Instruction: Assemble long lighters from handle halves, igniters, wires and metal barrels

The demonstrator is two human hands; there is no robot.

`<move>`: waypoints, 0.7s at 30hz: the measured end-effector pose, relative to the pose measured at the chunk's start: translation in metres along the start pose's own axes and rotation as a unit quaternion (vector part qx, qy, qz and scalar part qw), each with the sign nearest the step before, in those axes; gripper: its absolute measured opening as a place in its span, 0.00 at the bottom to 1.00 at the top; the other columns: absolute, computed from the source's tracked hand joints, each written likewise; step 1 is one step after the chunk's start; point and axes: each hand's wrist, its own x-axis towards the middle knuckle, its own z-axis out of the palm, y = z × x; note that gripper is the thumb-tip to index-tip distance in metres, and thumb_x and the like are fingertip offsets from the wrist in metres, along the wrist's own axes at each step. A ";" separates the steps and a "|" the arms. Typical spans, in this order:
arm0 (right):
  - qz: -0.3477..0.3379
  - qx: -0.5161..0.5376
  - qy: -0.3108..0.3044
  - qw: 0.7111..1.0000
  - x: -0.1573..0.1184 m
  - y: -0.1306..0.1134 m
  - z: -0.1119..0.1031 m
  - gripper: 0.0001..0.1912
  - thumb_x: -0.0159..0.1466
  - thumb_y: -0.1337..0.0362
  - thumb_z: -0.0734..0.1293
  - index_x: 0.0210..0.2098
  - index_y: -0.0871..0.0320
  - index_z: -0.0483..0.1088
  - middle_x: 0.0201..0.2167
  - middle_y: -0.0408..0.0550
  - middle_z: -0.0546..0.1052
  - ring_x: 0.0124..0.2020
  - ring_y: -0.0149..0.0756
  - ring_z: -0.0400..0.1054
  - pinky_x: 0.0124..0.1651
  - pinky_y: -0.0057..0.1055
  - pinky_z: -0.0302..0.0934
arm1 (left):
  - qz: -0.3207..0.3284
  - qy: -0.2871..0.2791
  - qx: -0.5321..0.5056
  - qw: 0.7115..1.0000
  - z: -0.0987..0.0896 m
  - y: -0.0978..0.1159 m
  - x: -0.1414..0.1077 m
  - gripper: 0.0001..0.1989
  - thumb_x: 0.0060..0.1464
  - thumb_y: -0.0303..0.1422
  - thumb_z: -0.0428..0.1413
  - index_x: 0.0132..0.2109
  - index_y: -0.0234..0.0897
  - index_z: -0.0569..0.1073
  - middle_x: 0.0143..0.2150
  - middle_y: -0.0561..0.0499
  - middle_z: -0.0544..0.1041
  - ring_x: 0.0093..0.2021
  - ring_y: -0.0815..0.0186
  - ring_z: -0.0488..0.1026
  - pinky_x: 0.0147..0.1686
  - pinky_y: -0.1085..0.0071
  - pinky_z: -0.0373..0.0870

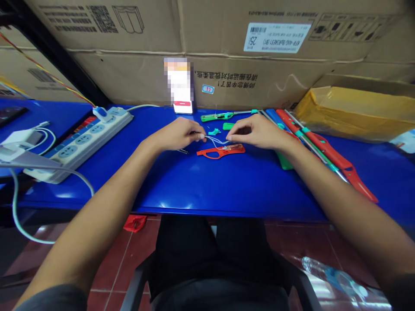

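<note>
My left hand is closed in a pinch on one end of thin pale wires. My right hand pinches the other side of the wires, so they stretch and loop between my fingertips. Just below lies an orange lighter shell half with a clear fuel tank in it. A small teal trigger piece rests behind the wires. Farther back is a green long-necked lighter, its inner parts showing. Part of another green piece is covered by my right hand.
Several lighters and shells, one a red lighter, lie to the right beside an open yellow-taped box. A lit phone leans on the cardboard box behind. At left sits a power strip with cables. A plastic bottle is on the floor.
</note>
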 end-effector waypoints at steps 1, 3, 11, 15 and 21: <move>0.014 0.019 -0.014 1.000 0.000 0.000 0.000 0.13 0.66 0.49 0.78 0.37 0.51 0.89 0.36 0.48 0.88 0.38 0.44 0.80 0.46 0.44 0.72 | 0.000 0.000 0.000 1.000 0.000 0.000 0.000 0.18 0.73 0.39 0.56 0.51 0.34 0.88 0.44 0.42 0.88 0.42 0.61 0.81 0.48 0.65 0.73; 0.033 0.046 -0.031 0.998 0.000 0.001 0.001 0.13 0.65 0.49 0.79 0.39 0.51 0.89 0.36 0.49 0.88 0.37 0.44 0.79 0.44 0.44 0.72 | -0.001 -0.002 -0.002 1.000 0.000 0.000 0.000 0.18 0.73 0.39 0.56 0.51 0.35 0.88 0.44 0.42 0.88 0.42 0.61 0.81 0.47 0.65 0.72; -0.021 -0.121 0.029 0.992 0.001 0.007 0.003 0.11 0.69 0.60 0.74 0.46 0.52 0.89 0.45 0.52 0.88 0.43 0.45 0.80 0.50 0.45 0.70 | -0.001 -0.007 -0.007 1.000 0.002 -0.001 0.001 0.17 0.73 0.39 0.56 0.50 0.35 0.88 0.43 0.42 0.87 0.41 0.61 0.80 0.46 0.64 0.70; -0.028 -0.192 -0.019 0.981 0.003 0.017 0.003 0.10 0.71 0.61 0.74 0.46 0.54 0.90 0.45 0.53 0.87 0.42 0.46 0.79 0.50 0.45 0.68 | 0.010 0.001 -0.003 1.000 0.002 -0.002 0.001 0.17 0.73 0.39 0.56 0.50 0.36 0.88 0.44 0.43 0.88 0.41 0.61 0.80 0.46 0.64 0.70; -0.028 -0.164 -0.038 0.985 0.005 0.019 0.005 0.07 0.71 0.65 0.75 0.40 0.54 0.90 0.41 0.50 0.86 0.42 0.44 0.79 0.48 0.42 0.67 | 0.019 0.006 0.001 1.000 0.002 -0.002 0.001 0.17 0.73 0.38 0.56 0.50 0.35 0.88 0.44 0.43 0.88 0.40 0.61 0.80 0.45 0.63 0.70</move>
